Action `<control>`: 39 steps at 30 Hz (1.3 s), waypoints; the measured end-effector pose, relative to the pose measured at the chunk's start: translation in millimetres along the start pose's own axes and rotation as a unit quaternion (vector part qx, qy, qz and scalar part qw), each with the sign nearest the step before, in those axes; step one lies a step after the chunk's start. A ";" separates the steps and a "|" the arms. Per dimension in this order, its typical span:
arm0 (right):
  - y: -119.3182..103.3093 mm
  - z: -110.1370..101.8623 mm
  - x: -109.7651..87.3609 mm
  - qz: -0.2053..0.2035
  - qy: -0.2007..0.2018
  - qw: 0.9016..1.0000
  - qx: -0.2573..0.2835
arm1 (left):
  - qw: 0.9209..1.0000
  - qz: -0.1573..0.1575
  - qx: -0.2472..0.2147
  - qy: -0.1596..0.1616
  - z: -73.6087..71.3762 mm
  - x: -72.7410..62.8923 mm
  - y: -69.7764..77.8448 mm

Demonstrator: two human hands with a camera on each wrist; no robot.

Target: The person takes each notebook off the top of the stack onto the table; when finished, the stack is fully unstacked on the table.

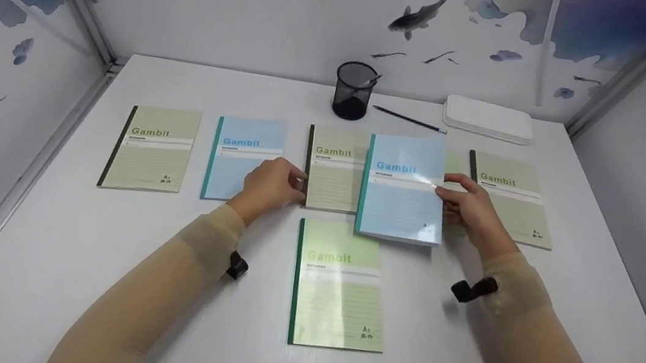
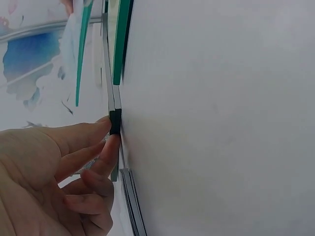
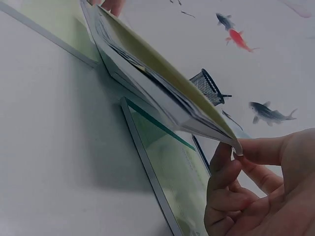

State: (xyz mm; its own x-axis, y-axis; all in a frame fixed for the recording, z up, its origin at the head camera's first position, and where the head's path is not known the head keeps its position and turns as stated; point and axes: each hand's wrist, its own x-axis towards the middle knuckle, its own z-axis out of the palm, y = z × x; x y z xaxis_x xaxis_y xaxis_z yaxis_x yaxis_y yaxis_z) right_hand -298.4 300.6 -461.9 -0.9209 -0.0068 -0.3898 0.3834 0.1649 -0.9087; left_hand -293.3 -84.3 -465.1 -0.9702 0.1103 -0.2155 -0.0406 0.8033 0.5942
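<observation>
In the head view, my right hand (image 1: 467, 208) pinches the right edge of a blue notebook (image 1: 400, 203) with a teal spine. It is raised and slightly tilted, overlapping a grey-green notebook (image 1: 333, 176) and a green notebook (image 1: 458, 161) behind it. Its pages (image 3: 162, 98) fan apart a little in the right wrist view. My left hand (image 1: 276, 185) is at the grey-green notebook's dark spine; thumb and finger pinch that spine (image 2: 115, 121) in the left wrist view. Below that hand's level lies another green notebook (image 1: 340, 294), flat on the table.
Another blue notebook (image 1: 244, 147) lies partly under my left forearm's reach, with grey-green notebooks at the far left (image 1: 151, 151) and right (image 1: 509, 195). Behind the row stand a black mesh pen cup (image 1: 352, 92), a pencil (image 1: 409, 119) and a white case (image 1: 488, 119). Printed panels border the table.
</observation>
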 end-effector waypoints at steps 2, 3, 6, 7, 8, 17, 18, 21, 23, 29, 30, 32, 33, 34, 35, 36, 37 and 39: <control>2.2 -5.9 -8.7 -0.004 -0.007 1.000 -0.013 | 1.000 0.001 0.004 0.002 0.9 0.0 -0.2; 3.2 -9.1 -13.0 -0.004 -0.009 1.000 -0.017 | 1.000 0.001 0.004 0.002 1.2 -0.2 -0.1; 6.4 -19.6 -26.3 -0.002 -0.021 1.000 -0.022 | 1.000 0.002 0.007 0.002 1.9 -0.9 0.9; 7.5 -22.9 -30.7 -0.001 -0.026 0.999 -0.023 | 1.000 0.002 0.008 0.002 2.1 -1.0 1.4; 9.0 -26.2 -34.9 -0.001 -0.030 0.999 -0.027 | 1.000 0.003 0.009 0.002 2.0 -1.5 2.3; 22.5 -41.7 -61.5 -0.002 -0.064 0.993 -0.098 | 1.000 -0.008 0.007 0.004 0.0 -4.8 4.9; 24.2 -43.6 -63.9 0.000 -0.067 0.993 -0.098 | 1.000 -0.006 0.007 0.005 0.1 -4.8 5.1; 29.6 -50.0 -72.1 0.004 -0.079 0.992 -0.102 | 1.000 -0.003 0.010 0.003 0.6 -4.1 5.2; 33.1 -54.5 -77.1 0.009 -0.087 0.990 -0.109 | 1.000 -0.001 0.015 0.002 0.8 -3.2 5.4; 41.2 -65.8 -87.0 0.020 -0.114 0.983 -0.143 | 1.000 -0.002 0.020 0.003 -0.3 -2.1 6.6; 42.5 -67.1 -88.4 0.023 -0.119 0.981 -0.149 | 1.000 -0.003 0.020 0.002 -0.5 -2.3 6.6; 44.9 -69.4 -91.5 0.028 -0.133 0.977 -0.165 | 1.000 -0.004 0.021 0.002 -0.6 -2.4 6.2; 45.9 -70.1 -93.0 0.032 -0.141 0.975 -0.171 | 1.000 -0.005 0.022 0.001 -0.6 -2.6 6.0; 47.1 -71.0 -94.5 0.036 -0.148 0.972 -0.177 | 1.000 -0.004 0.023 0.001 -0.4 -2.5 5.7; 48.1 -71.7 -95.9 0.040 -0.156 0.970 -0.181 | 1.000 -0.003 0.027 0.002 -0.3 -2.6 5.3; 48.9 -72.3 -97.3 0.043 -0.163 0.968 -0.183 | 1.000 -0.001 0.030 0.002 -0.2 -2.7 5.1; 49.7 -73.2 -98.6 0.045 -0.173 0.967 -0.184 | 0.999 0.001 0.033 0.002 -0.1 -2.6 4.8; 51.2 -74.8 -100.8 0.052 -0.186 0.963 -0.186 | 0.999 0.005 0.040 0.001 0.1 -2.7 4.5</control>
State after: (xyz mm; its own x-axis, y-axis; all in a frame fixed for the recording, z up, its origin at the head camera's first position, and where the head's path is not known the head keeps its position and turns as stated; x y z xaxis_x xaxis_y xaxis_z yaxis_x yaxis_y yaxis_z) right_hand -191.2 383.5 -458.0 -0.7633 -0.3121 -0.5656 0.3571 0.5258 -0.7720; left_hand -290.9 -80.9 -461.9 -0.9710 0.1168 -0.2086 -0.0128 0.8460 0.5330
